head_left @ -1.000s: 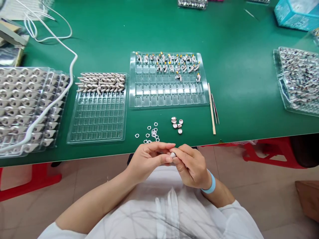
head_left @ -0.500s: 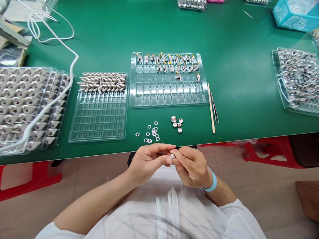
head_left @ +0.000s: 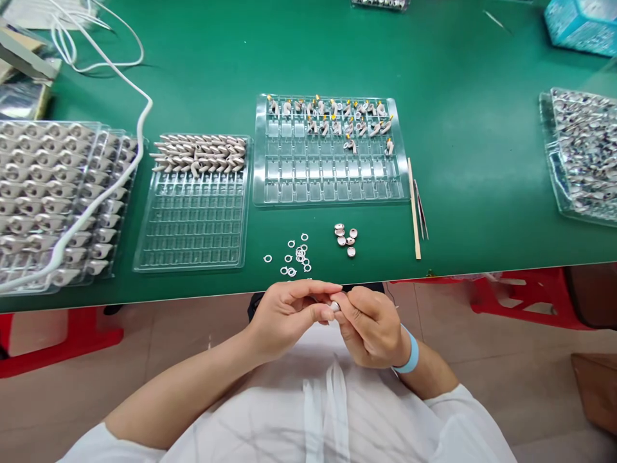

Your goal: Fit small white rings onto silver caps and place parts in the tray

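Observation:
My left hand and my right hand meet just off the table's near edge, fingertips closed on one small whitish rounded part. Fingers cover most of it, so its full shape is hidden. Above my left hand several small white rings lie loose on the green table. Several round silvery caps form a little cluster beyond my right hand. Behind them, a clear compartment tray carries pale curved parts with orange-yellow tips in its far rows.
Left stands a clear tray with rows of beige parts; stacked trays lie farther left under a white cable. A wooden stick and tweezers rest at right. Beyond are a filled tray and a blue basket.
The view has shifted slightly, so the far table items sit a little higher and the right-side ones farther right. Both hands keep the same pinch on the small part.

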The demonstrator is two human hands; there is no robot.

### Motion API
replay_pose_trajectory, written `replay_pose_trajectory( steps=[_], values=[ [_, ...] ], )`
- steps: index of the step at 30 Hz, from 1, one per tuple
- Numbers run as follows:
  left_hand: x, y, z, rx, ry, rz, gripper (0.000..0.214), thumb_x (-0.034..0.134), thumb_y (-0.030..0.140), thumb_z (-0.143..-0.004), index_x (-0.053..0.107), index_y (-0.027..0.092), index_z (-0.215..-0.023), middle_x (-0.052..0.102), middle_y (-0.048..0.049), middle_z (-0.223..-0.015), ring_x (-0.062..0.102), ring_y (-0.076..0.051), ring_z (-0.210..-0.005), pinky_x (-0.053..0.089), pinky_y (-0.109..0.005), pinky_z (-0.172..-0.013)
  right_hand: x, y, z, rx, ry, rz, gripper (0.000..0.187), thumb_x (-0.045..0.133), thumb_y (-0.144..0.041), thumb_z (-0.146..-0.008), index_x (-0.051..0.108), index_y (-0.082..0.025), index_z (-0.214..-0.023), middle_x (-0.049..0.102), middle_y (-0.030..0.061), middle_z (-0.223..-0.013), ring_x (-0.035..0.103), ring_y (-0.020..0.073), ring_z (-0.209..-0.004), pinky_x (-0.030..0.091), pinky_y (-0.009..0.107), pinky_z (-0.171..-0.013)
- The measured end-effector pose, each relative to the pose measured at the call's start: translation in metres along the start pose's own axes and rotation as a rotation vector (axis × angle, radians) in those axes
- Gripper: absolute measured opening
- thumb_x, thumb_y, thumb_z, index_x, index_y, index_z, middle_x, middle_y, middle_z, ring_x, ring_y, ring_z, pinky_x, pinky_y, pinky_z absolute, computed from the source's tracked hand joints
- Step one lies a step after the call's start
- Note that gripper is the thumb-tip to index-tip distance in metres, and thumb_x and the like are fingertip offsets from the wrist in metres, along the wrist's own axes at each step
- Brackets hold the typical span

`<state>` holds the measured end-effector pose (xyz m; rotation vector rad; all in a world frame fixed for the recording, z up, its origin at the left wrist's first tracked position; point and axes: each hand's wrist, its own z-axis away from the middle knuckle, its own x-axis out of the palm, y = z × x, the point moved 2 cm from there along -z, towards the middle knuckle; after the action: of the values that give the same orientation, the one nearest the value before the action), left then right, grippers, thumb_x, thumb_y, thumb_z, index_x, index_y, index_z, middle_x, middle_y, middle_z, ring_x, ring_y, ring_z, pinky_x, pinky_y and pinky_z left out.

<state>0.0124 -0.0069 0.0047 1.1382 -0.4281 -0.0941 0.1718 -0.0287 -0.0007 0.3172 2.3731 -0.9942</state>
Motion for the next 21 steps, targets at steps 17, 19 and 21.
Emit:
replay_pose_trajectory(
  steps=[17, 19, 21],
  values=[
    [-0.005, -0.006, -0.009, -0.092, 0.046, 0.003, 0.022, 0.074, 0.019, -0.069, 0.075, 0.014, -0.090, 0.073, -0.0053, -0.073, 0.065, -0.014, -0.060, 0.059, -0.023, -0.058, 0.009, 0.011, 0.001, 0.010, -0.004, 0.028, 0.044, 0.047, -0.011, -0.084, 0.044, -0.007, -0.128, 0.053, 0.0065, -0.075, 0.051, 0.0163, -0.063, 0.047, 0.029, -0.052],
    [-0.006, -0.008, -0.011, -0.124, 0.053, 0.028, 0.023, 0.075, 0.020, -0.068, 0.075, 0.014, -0.090, 0.073, -0.0053, -0.073, 0.066, -0.014, -0.062, 0.059, -0.024, -0.058, 0.011, 0.012, 0.001, 0.012, 0.009, 0.038, 0.043, 0.048, -0.010, -0.083, 0.046, -0.006, -0.125, 0.054, 0.0066, -0.074, 0.051, 0.0159, -0.063, 0.046, 0.029, -0.051],
    [-0.007, -0.009, -0.013, -0.156, 0.059, 0.074, 0.023, 0.076, 0.020, -0.067, 0.074, 0.015, -0.090, 0.073, -0.0048, -0.075, 0.067, -0.015, -0.065, 0.060, -0.024, -0.061, 0.012, 0.014, 0.001, 0.022, 0.013, 0.053, 0.041, 0.049, -0.010, -0.083, 0.048, -0.006, -0.124, 0.054, 0.0065, -0.074, 0.050, 0.0157, -0.062, 0.044, 0.028, -0.050]
  ],
)
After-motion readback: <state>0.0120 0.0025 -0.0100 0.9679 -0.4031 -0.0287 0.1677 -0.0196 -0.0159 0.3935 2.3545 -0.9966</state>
